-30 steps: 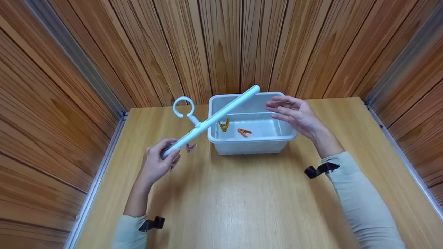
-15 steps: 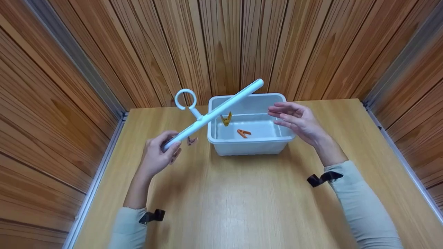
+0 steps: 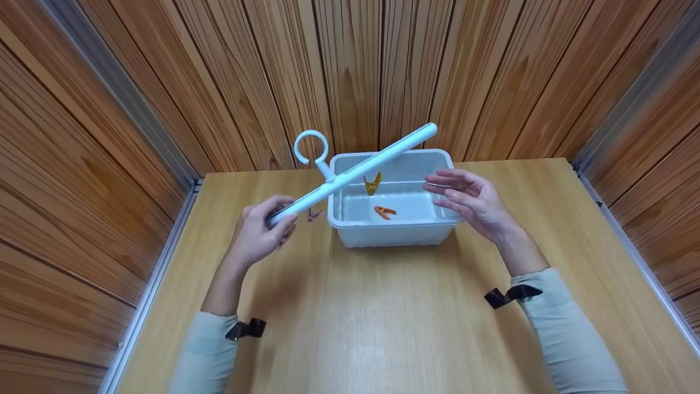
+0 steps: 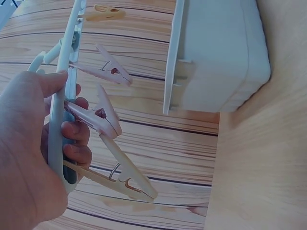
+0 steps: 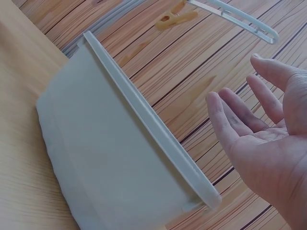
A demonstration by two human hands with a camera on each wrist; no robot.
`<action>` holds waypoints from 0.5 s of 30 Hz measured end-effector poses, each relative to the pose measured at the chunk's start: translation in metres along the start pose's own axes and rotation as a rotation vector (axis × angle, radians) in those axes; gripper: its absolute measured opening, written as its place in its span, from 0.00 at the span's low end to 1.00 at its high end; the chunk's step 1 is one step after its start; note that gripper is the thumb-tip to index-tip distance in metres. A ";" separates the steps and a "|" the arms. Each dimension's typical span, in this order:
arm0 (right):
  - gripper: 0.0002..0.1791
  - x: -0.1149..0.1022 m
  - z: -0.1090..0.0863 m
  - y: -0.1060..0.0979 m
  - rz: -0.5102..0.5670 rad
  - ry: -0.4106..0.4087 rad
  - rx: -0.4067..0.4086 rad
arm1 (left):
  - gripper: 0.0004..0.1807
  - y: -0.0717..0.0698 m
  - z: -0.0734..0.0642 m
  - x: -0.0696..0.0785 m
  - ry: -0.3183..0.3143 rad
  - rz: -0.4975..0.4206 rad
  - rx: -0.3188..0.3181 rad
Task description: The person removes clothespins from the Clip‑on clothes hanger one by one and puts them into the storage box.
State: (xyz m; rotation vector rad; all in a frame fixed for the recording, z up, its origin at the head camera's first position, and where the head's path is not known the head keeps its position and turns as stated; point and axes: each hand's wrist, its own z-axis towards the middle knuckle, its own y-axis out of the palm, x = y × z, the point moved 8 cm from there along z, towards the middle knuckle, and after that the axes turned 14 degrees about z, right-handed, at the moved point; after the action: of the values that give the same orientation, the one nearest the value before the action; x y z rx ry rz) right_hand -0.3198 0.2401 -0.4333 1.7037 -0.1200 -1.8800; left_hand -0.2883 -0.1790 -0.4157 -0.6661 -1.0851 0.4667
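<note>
- Head view: your left hand (image 3: 260, 230) has a narrow grip, thumb and fingers curled round the lower end of the pale blue hanger (image 3: 355, 172).
- The hanger slants up to your right, held above the desk (image 3: 383, 317) and crossing in front of the box (image 3: 394, 235); its hook (image 3: 311, 133) points up.
- Yellow clip (image 3: 372, 186) hangs below the bar. Orange clip (image 3: 385, 212) lies on the box floor.
- Your right hand (image 3: 473, 205) is beside the box's right end; grip wide, fingers loosely extended toward the box.
- Left wrist view: upper pink clip (image 4: 122, 72), lower pink clip (image 4: 110, 125) and cream clip (image 4: 135, 176) hang off the bar near your left hand; yellow clip farther along.
- Right wrist view: your right hand's fingers are spread, palm partly showing. The hanger's far end sits near your thumb tip, apart from it, with the yellow clip on the bar.
</note>
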 end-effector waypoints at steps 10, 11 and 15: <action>0.25 0.011 -0.008 0.001 0.016 -0.001 -0.005 | 0.12 0.012 0.015 0.017 0.060 0.031 -0.023; 0.25 0.012 -0.009 0.002 0.020 0.001 -0.016 | 0.12 0.014 0.017 0.018 0.063 0.030 -0.028; 0.26 0.016 -0.011 0.008 0.059 -0.009 -0.085 | 0.12 0.021 0.020 0.022 0.079 0.027 -0.046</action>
State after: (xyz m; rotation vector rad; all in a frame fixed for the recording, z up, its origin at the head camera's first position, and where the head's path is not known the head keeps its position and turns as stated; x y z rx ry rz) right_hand -0.3065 0.2293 -0.4462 1.6176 -0.0912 -1.8238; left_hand -0.2983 -0.1438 -0.4098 -0.7346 -1.0156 0.4362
